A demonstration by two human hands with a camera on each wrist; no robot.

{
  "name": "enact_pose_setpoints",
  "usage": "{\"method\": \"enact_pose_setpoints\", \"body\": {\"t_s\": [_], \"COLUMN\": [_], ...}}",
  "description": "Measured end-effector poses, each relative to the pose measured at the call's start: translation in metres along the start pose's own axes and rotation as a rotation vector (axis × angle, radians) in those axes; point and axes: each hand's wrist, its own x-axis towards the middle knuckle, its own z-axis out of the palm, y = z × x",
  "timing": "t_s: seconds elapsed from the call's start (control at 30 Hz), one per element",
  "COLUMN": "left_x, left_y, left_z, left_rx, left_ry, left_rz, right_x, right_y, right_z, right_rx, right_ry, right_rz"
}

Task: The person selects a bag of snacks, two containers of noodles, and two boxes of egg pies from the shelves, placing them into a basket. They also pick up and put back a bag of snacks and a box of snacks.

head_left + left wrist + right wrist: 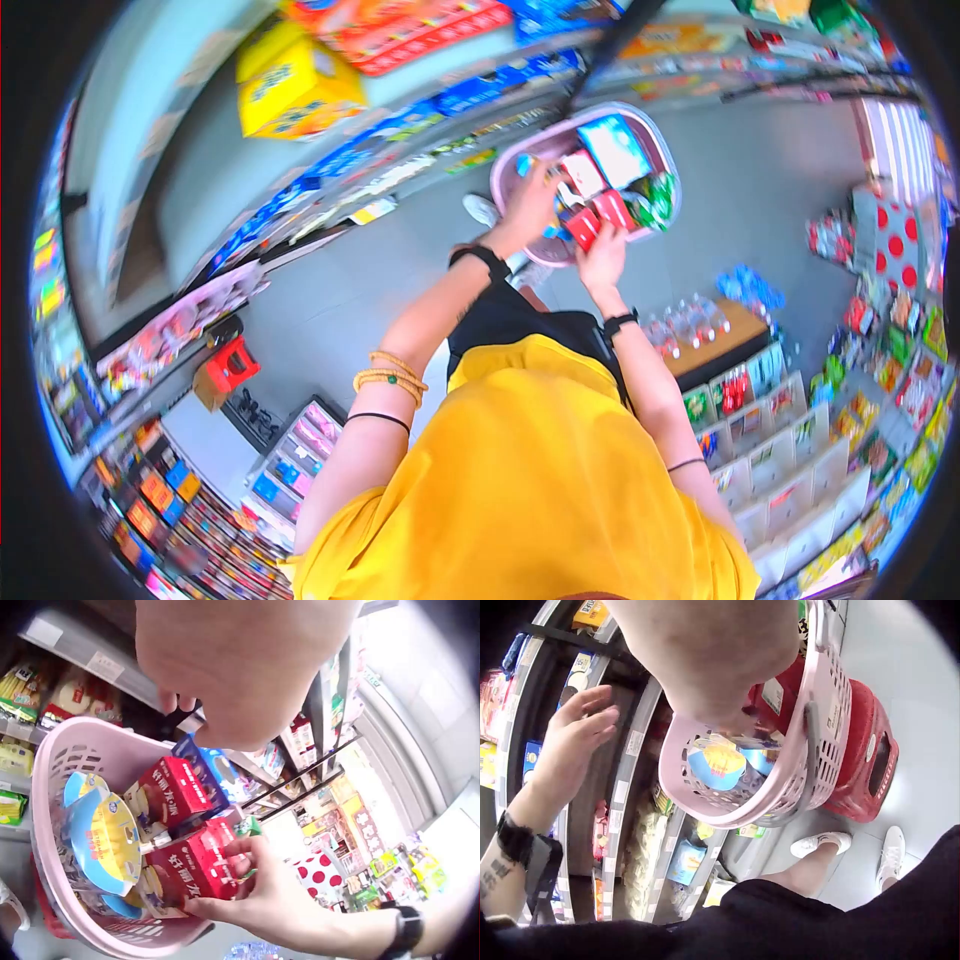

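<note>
My right hand [603,262] grips a red snack box [199,866] at its near end, thumb on one side and fingers on the other. The box lies in a pink basket [679,765], tilted among other goods. Beside it are a second red box [176,795], a blue box [208,776] and blue-and-yellow snack packs [109,836]. My left hand [574,742] holds nothing; its fingers are apart and loosely bent, near the shelf side of the basket. In the left wrist view the back of this hand fills the top, hiding its fingers.
Under the pink basket stands a red basket or base [866,750]. Stocked shelves [630,742] run close along the basket's side. A yellow box [300,85] sits on an upper shelf. Behind are a wooden-topped stand [725,335] with bottles and white divided bins [790,460].
</note>
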Motion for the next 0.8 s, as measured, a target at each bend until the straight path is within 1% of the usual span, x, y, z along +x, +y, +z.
{"method": "enact_pose_setpoints", "body": {"t_s": [0.03, 0.1, 0.13, 0.23, 0.33, 0.4, 0.43, 0.5, 0.53, 0.57, 0.63, 0.67, 0.73, 0.8], "left_x": [-0.009, -0.021, -0.026, -0.033, -0.035, -0.035, -0.033, -0.027, -0.023, -0.019, -0.01, -0.006, 0.004, 0.013], "left_y": [0.01, 0.039, 0.052, 0.089, 0.114, 0.116, 0.114, 0.11, 0.108, 0.106, 0.1, 0.084, 0.079, 0.081], "left_z": [-0.014, -0.053, -0.072, -0.139, -0.214, -0.261, -0.28, -0.319, -0.336, -0.349, -0.372, -0.381, -0.386, -0.393], "left_rx": [-0.013, -0.113, -0.108, 0.011, 0.21, 0.309, 0.341, 0.355, 0.361, 0.388, 0.434, 0.476, 0.48, 0.516], "left_ry": [0.042, 0.075, 0.11, 0.357, 0.595, 0.732, 0.802, 0.853, 0.876, 0.834, 0.742, 0.641, 0.574, 0.497], "left_rz": [0.017, -0.004, 0.009, 0.112, 0.096, 0.039, 0.0, -0.006, -0.008, -0.007, -0.01, 0.02, -0.008, -0.041], "right_x": [-0.001, -0.004, -0.005, -0.004, -0.002, 0.001, 0.004, 0.014, 0.018, 0.022, 0.026, 0.025, 0.017, 0.002], "right_y": [0.002, 0.004, 0.005, 0.01, 0.017, 0.023, 0.032, 0.047, 0.056, 0.066, 0.086, 0.096, 0.122, 0.145], "right_z": [-0.002, -0.011, -0.016, -0.024, -0.036, -0.045, -0.043, -0.041, -0.043, -0.04, -0.047, -0.047, -0.045, -0.045], "right_rx": [0.012, 0.032, 0.038, 0.049, 0.167, 0.261, 0.296, 0.367, 0.517, 0.494, 0.53, 0.494, 0.414, 0.333], "right_ry": [0.021, 0.016, 0.009, -0.036, -0.042, -0.026, -0.027, -0.03, -0.088, -0.002, -0.1, -0.119, -0.158, -0.276], "right_rz": [-0.031, -0.061, -0.066, -0.062, -0.128, -0.197, -0.194, -0.188, -0.132, -0.214, -0.142, -0.14, -0.126, -0.053]}}
